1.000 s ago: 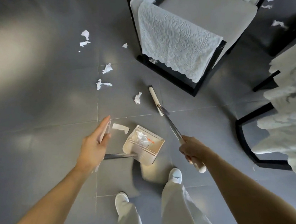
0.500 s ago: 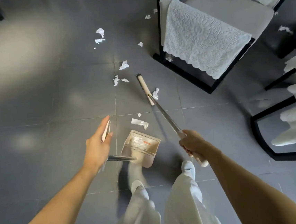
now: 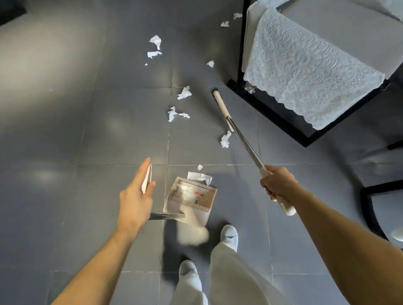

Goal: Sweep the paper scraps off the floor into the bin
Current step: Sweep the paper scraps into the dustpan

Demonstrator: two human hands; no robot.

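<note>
My left hand (image 3: 136,198) pinches the white top of the dustpan's handle between thumb and fingers. The beige dustpan (image 3: 195,202) sits on the grey floor with paper in it, and a flat paper scrap (image 3: 199,176) lies at its front lip. My right hand (image 3: 278,181) grips the broom's white handle. The shaft slants forward to the broom head (image 3: 220,101) near the chair's foot. A crumpled scrap (image 3: 225,139) lies just left of the shaft. More scraps (image 3: 184,93) (image 3: 173,114) (image 3: 155,41) are scattered farther ahead.
A black-framed chair (image 3: 332,41) with a white lace cover stands at the upper right, small scraps (image 3: 224,24) beside its leg. Another black-framed seat (image 3: 368,210) is at the right edge. My legs and white shoes (image 3: 228,235) stand behind the dustpan.
I have stepped forward. The dustpan has come up to the flat scrap, which now lies at its lip. The broom head has reached farther ahead toward the chair's foot.
</note>
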